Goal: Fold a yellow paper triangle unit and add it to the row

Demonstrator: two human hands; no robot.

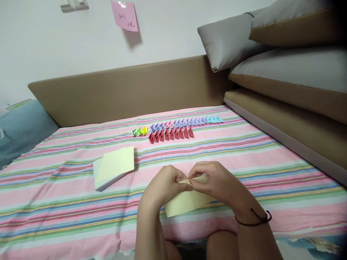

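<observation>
A pale yellow sheet of paper (187, 203) is held low in front of me, above the striped cloth. My left hand (168, 184) pinches its upper edge between thumb and fingers. Right beside it, my right hand (208, 177) pinches the same edge, and the fingertips of both hands meet there. Part of the sheet is hidden behind the hands. To the left lies a stack of paper sheets (115, 164), pale yellow on top. Farther back stands a row of red folded paper pieces (171, 134).
Behind the red row are purple folded pieces (196, 121), light blue ones (214, 118) and a yellow one (145, 130). Grey cushions (292, 68) pile up at the right. A brown backrest (130, 92) runs along the wall, under a pink note (125, 16).
</observation>
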